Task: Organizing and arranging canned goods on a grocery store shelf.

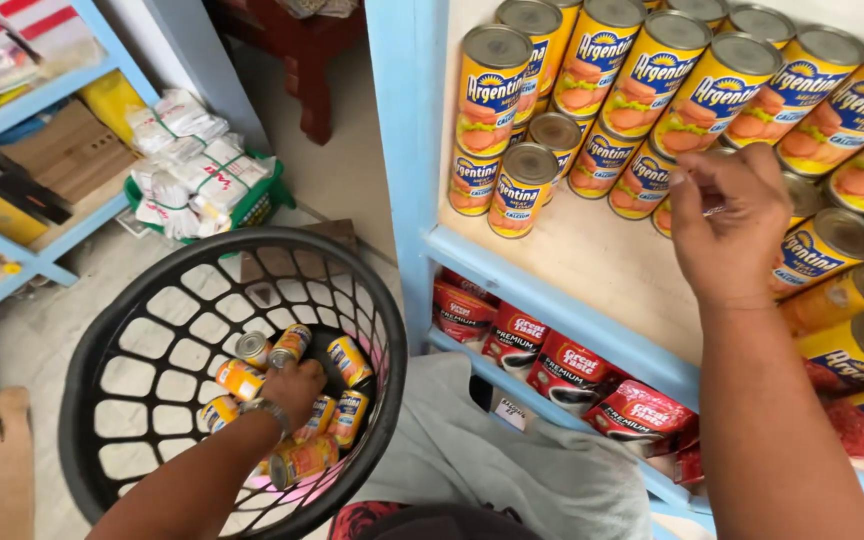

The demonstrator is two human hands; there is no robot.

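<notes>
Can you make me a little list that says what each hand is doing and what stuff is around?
left hand: down inside the black basket, touching the small yellow cans
right hand: up at the blue shelf, touching the stacked yellow cans
lower shelf: red packets
floor: green basket of white packets

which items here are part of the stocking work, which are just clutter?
In hand:
- left hand among yellow cans
- black laundry basket
- right hand at shelved cans
- blue shelf

Lying about:
- red pouches
- white packets in green basket
- cardboard boxes
</notes>
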